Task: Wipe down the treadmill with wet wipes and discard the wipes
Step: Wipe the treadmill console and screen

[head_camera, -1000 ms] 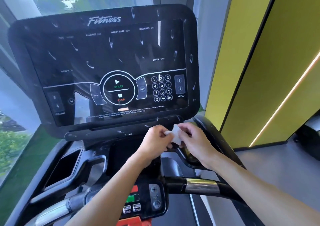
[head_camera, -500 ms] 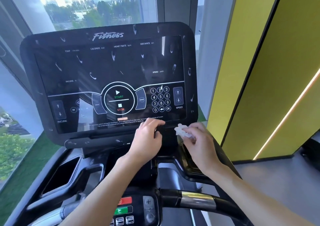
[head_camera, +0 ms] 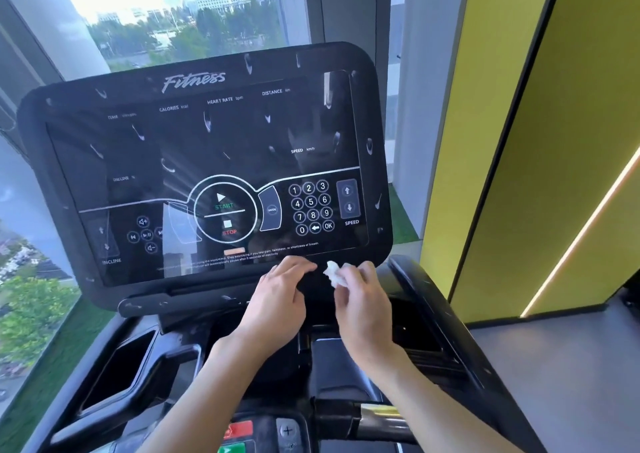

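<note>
Head view: you are holding a crumpled wet wipe (head_camera: 335, 274) in front of the lower right edge of the treadmill console (head_camera: 207, 161).

At the far left, the window (head_camera: 173, 19) is showing trees and city buildings behind the black console, whose glossy screen is carrying streaks and droplets. Your left hand (head_camera: 280, 300) is reaching up over the console's bottom bezel with its fingers loose, nearly straight and grasping nothing; whether the tips are touching the bezel is unclear. Just beside it, the small white wipe is bunched up and sticking out of your right hand (head_camera: 363, 303), which is pinching it between thumb and curled fingers, close to the bezel. Below your wrists, the handlebar (head_camera: 374, 414) is crossing the frame. At the right, a yellow wall panel (head_camera: 519, 140) is standing with a lit strip (head_camera: 581, 234) glowing along it.
</note>
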`<act>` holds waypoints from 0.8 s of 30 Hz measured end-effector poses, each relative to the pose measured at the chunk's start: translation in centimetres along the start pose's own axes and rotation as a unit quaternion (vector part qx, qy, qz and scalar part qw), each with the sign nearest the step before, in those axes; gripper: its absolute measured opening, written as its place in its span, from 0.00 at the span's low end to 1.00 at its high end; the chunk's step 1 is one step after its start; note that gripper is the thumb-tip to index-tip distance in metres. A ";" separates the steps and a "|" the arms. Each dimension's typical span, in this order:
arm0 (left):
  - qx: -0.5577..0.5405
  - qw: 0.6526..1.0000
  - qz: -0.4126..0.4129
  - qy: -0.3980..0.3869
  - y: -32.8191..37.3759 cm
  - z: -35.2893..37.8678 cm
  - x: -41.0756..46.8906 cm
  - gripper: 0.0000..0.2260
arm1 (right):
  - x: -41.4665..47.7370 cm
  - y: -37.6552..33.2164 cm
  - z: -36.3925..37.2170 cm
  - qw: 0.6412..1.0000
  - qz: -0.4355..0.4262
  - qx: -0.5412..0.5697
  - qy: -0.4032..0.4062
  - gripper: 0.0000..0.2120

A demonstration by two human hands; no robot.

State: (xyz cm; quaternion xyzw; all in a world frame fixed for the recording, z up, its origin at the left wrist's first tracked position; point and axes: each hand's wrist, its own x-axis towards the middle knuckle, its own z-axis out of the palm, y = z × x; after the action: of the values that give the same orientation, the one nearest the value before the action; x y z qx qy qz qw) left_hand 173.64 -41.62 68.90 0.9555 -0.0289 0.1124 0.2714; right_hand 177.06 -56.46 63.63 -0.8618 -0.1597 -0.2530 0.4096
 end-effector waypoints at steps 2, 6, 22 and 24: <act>0.009 1.000 0.015 -0.010 -0.2 -0.1 0.4 0.26 | -0.4 0.1 0.4 1.000 -0.003 -0.009 0.008 0.10; -0.004 0.998 0.063 -0.029 -1.4 -0.9 0.8 0.28 | -0.3 0.3 0.4 0.994 0.051 0.023 0.092 0.10; -0.016 0.982 0.155 -0.108 -5.9 -4.1 0.8 0.28 | 0.1 -3.2 1.8 0.963 0.201 -0.046 0.172 0.07; -0.023 0.983 0.152 -0.100 -6.1 -4.0 0.9 0.28 | -0.1 -4.5 2.6 0.980 0.138 -0.071 0.123 0.09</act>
State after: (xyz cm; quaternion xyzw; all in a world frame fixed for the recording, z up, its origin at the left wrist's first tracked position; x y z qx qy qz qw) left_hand 174.45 -34.33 69.36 0.9398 -0.2034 0.0557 0.2691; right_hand 175.64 -51.67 65.00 -0.8647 0.0305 -0.3090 0.3947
